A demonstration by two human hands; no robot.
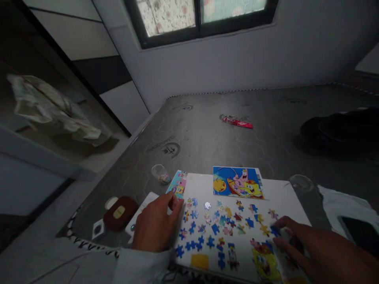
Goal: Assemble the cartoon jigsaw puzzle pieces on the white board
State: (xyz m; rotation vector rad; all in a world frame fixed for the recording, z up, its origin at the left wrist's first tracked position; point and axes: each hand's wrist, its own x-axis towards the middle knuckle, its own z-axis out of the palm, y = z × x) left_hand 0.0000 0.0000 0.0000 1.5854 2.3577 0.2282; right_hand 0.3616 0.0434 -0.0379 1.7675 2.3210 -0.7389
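On a white board [291, 203], a blue jigsaw piece [275, 231] is closely cupped by the right hand [299, 246], grip unclear; the left hand [156, 225] is rested at the edge, its hold unclear, a picture card [238, 182] laid above, seemingly for reference.

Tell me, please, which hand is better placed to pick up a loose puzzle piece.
Probably the right hand: its fingers reach the jigsaw pieces, while the left hand sits at the board's edge.

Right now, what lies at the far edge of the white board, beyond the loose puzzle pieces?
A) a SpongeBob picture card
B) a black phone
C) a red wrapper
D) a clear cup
A: the SpongeBob picture card sits at the far edge of the white board, beyond the loose puzzle pieces.
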